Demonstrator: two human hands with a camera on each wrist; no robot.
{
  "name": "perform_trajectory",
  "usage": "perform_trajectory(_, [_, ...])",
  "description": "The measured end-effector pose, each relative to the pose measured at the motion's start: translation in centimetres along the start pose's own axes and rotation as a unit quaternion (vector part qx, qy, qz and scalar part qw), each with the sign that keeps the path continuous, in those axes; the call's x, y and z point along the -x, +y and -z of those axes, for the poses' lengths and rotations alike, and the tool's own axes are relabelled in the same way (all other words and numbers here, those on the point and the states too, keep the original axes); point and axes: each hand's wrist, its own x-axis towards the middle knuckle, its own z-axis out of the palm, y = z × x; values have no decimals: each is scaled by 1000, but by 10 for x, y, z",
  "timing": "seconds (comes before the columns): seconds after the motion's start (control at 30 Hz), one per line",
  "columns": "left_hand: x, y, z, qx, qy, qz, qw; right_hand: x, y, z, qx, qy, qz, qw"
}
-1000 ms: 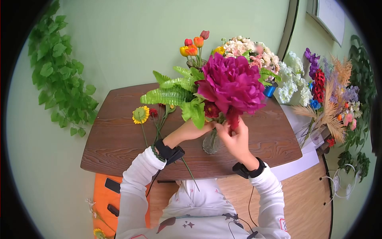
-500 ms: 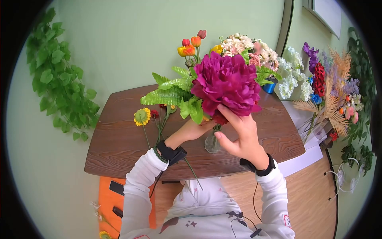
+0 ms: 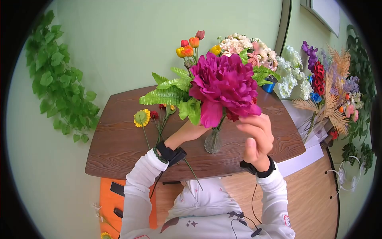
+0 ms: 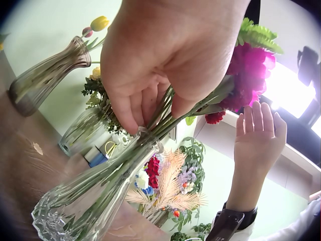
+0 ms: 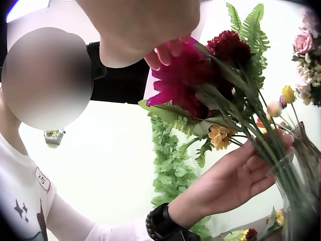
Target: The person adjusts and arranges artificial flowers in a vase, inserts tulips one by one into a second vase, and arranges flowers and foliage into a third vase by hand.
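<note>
A large magenta peony (image 3: pixel 225 85) stands above a clear glass vase (image 3: pixel 213 142), with green fern leaves (image 3: pixel 169 93) at its left. My left hand (image 3: pixel 190 132) is partly behind the blooms; in the left wrist view this hand (image 4: pixel 168 60) has its fingers and thumb round the green stems (image 4: pixel 170 118) at the vase's mouth. Stems run down inside the glass. To the right of the peony is my right hand (image 3: pixel 258 137), its fingers slightly bent and holding nothing. The right wrist view shows its fingertips close to the petals (image 5: pixel 175 80); contact is unclear.
Loose yellow (image 3: pixel 142 118) and red flowers lie on the dark wooden table (image 3: pixel 115 147). Behind the peony stand tulips (image 3: pixel 188 51) and a pale bouquet (image 3: pixel 238 44). More flowers (image 3: pixel 318 79) are at the right. A phone (image 3: pixel 117 189) rests on orange cloth below.
My right hand has left the stem area below the bloom, touched the peony's lower petals, then moved down and right. The peony has shifted slightly left. My left hand stays at the stems.
</note>
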Motion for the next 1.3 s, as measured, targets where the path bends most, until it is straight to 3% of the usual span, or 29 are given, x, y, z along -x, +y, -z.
perform_trajectory(0.17, [0,4,-3,41,24,4,999,-9,-2,-16,53,-23,-35,998])
perform_trajectory(0.23, [-1,5,-3,40,18,7,999,-9,-4,-20,14,-26,-132,991])
perform_trajectory(0.33, [-1,5,-4,144,10,22,989,-10,-4,-25,-15,-40,-168,985])
perform_trajectory(0.37, [0,0,-3,96,4,49,994,-13,-4,-25,-15,-38,-168,985])
perform_trajectory(0.43, [1,-3,0,47,-3,75,996,-22,-5,-22,41,-78,-61,994])
perform_trajectory(0.47, [0,-4,1,42,-18,86,995,-24,-6,-21,35,-84,-53,994])
perform_trajectory(0.6, [0,4,-3,47,9,50,998,-32,-5,-21,18,-104,-43,993])
perform_trajectory(0.67, [0,8,-2,18,8,28,999,-36,-8,-20,91,-166,-73,979])
perform_trajectory(0.73, [-1,22,2,-42,-44,157,986,-35,-4,-26,82,-152,-80,982])
perform_trajectory(0.8, [-2,21,4,-42,-50,140,988,-34,-3,-28,73,-137,-86,984])
perform_trajectory(0.87, [-3,24,4,-42,-55,123,990,-32,-4,-27,23,-117,-156,981])
perform_trajectory(0.97, [-2,25,0,24,-28,118,992,-35,-2,-21,-37,-98,-153,983])
perform_trajectory(1.03, [-1,-6,-9,-26,44,25,998,-33,2,-15,-77,-97,-179,976])
perform_trajectory(1.07, [-1,-24,-19,18,93,-3,995,-33,3,-14,-116,-95,-205,967])
perform_trajectory(1.1, [-2,-18,-15,18,93,-4,996,-33,3,-14,-116,-94,-204,967])
perform_trajectory(1.17, [-2,-4,-5,-13,-14,97,995,-33,1,-14,-290,-48,-338,894])
perform_trajectory(1.23, [-1,5,-3,3,-9,100,995,-37,3,-10,-333,-68,-345,875])
perform_trajectory(1.3, [-1,6,-3,19,-3,102,995,-42,3,-11,-370,-43,-291,881])
